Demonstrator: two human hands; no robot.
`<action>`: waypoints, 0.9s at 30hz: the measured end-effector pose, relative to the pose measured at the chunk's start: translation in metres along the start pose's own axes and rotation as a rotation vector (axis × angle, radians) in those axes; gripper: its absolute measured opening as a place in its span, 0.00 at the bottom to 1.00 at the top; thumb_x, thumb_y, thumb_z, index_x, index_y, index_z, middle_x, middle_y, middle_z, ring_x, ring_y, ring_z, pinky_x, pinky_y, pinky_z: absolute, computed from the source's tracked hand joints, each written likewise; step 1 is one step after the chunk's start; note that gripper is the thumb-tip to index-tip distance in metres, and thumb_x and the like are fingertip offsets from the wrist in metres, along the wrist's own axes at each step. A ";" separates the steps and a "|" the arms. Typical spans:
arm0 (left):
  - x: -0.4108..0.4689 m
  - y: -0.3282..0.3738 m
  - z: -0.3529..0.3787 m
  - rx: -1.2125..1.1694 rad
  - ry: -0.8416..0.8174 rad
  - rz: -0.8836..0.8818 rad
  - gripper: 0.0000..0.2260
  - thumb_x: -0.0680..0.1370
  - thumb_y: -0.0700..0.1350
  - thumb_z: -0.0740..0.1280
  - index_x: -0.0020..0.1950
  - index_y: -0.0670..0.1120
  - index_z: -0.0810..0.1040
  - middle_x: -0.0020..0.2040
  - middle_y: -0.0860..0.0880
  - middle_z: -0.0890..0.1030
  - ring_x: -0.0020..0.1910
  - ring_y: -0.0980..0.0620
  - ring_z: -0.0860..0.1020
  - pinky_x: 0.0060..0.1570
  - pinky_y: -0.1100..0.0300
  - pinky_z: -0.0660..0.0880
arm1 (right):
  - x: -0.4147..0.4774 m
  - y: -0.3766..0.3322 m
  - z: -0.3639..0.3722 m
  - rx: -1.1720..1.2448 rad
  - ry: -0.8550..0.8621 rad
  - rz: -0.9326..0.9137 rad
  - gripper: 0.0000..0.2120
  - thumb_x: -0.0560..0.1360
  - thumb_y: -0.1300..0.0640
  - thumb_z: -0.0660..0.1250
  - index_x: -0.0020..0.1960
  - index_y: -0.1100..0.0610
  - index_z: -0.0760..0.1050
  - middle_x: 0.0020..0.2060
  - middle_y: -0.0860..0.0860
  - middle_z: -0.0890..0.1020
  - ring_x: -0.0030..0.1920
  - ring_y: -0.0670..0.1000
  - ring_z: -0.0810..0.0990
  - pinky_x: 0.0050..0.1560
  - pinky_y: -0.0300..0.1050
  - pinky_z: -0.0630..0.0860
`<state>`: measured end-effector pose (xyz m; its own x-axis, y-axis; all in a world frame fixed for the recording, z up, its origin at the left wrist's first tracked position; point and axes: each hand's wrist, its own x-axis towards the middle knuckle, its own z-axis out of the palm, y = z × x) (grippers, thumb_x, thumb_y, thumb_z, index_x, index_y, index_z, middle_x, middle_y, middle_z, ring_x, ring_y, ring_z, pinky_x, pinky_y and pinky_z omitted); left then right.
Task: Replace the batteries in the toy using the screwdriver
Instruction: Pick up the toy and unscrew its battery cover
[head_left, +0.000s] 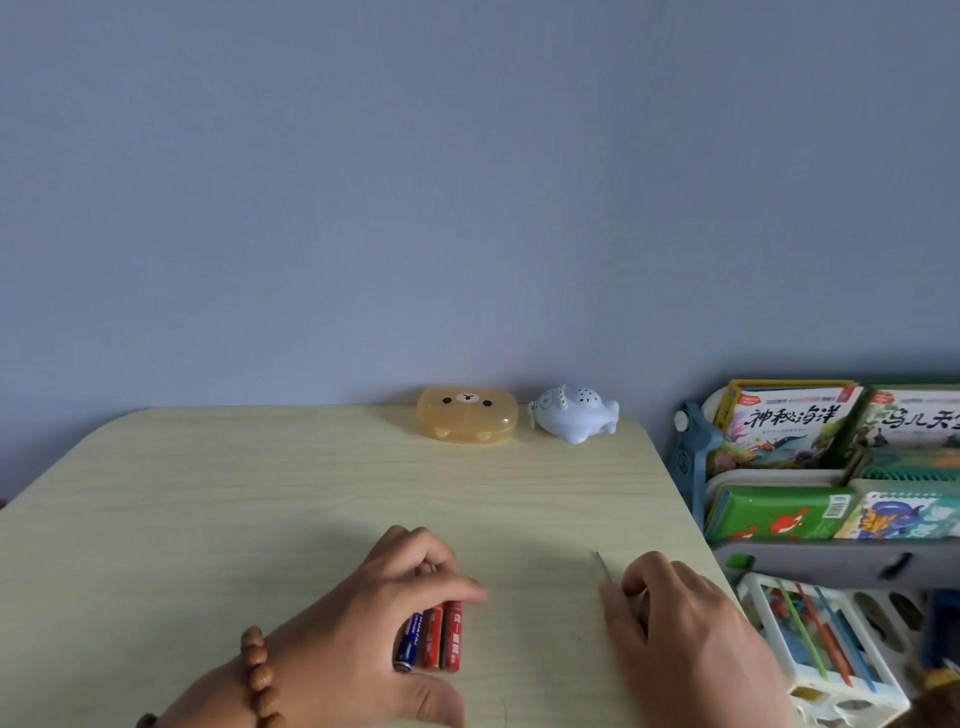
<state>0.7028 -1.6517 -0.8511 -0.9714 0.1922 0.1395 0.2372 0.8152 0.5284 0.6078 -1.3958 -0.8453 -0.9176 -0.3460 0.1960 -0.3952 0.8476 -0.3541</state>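
Observation:
A pale blue whale-shaped toy (571, 414) lies at the table's far edge by the wall. Near the front edge, my left hand (374, 618) rests over three batteries (431, 636), one blue and two red, with fingers and thumb around them. A bead bracelet is on that wrist. To the right, my right hand (685, 634) lies on the table holding the screwdriver (602, 565). Only the thin metal tip shows, pointing away from me past the fingers. The handle is hidden under the hand.
A translucent orange bear-face box (466, 415) sits left of the toy. The light wood table (260, 493) has a rounded right edge. Beyond it stands a rack of picture books (789, 431) and a white bin of coloured sticks (815, 634).

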 end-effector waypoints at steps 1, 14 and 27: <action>0.003 0.002 -0.006 0.007 -0.006 -0.001 0.32 0.64 0.72 0.72 0.67 0.67 0.73 0.59 0.66 0.65 0.65 0.60 0.68 0.64 0.70 0.67 | 0.000 0.001 0.001 0.006 0.004 -0.001 0.14 0.78 0.37 0.57 0.49 0.47 0.71 0.44 0.45 0.79 0.50 0.45 0.77 0.45 0.39 0.73; 0.158 -0.051 -0.061 0.490 0.049 -0.336 0.35 0.73 0.64 0.69 0.75 0.51 0.65 0.73 0.50 0.67 0.73 0.47 0.62 0.71 0.48 0.67 | 0.013 0.020 0.020 0.020 0.090 -0.045 0.13 0.62 0.43 0.71 0.30 0.47 0.68 0.22 0.46 0.73 0.23 0.47 0.75 0.20 0.39 0.71; 0.159 -0.062 -0.041 0.433 0.199 -0.266 0.27 0.75 0.55 0.71 0.73 0.53 0.69 0.71 0.52 0.69 0.71 0.49 0.64 0.71 0.51 0.66 | 0.152 0.000 -0.018 -0.106 0.033 -0.253 0.30 0.71 0.48 0.72 0.71 0.48 0.67 0.68 0.48 0.71 0.66 0.55 0.71 0.58 0.54 0.77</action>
<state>0.5336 -1.6941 -0.8277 -0.9661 -0.1238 0.2264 -0.0835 0.9802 0.1795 0.4691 -1.4407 -0.7990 -0.7876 -0.5402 0.2965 -0.6034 0.7737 -0.1931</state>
